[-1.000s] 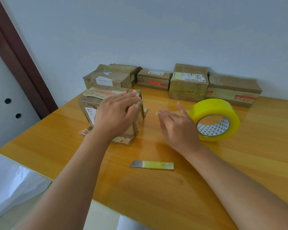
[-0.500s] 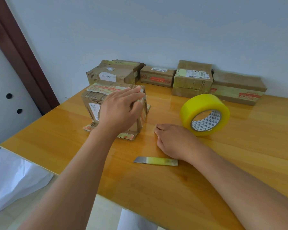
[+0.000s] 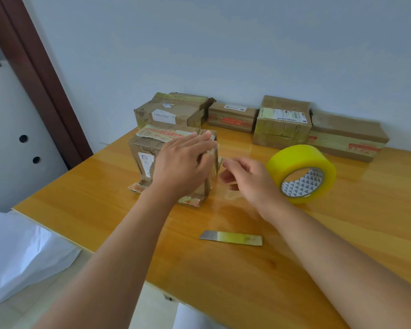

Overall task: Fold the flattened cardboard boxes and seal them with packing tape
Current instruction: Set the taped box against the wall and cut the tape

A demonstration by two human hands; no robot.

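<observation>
- Nearest on the table (image 3: 105, 200) lies one small blade (image 3: 230, 238), flat, its long axis running left to right, steel tip to the left. Neither hand touches it; the right hand is the nearer of the two.
- Next comes the right hand (image 3: 249, 181), raised just above the table between the box and the roll. Its fingers are loosely curled toward the box. A faint clear sheen below them may be a strip of tape, but I cannot tell whether it grips anything.
- The left hand (image 3: 183, 167) lies flat against the near face of the one folded box (image 3: 152, 148), fingers straight and reaching its right edge, pressing it shut.
- That box stands upright just left of the right hand, its bottom flaps splayed on the table. The seam to be sealed seems to be the right edge, facing the right hand, so my guess is that hand brings the tape across.
- One yellow tape roll (image 3: 299, 174) stands on edge just right of the right hand, its core facing the viewer.
- Farthest off, four finished boxes (image 3: 282, 122) sit in a row along the wall (image 3: 223, 43).
</observation>
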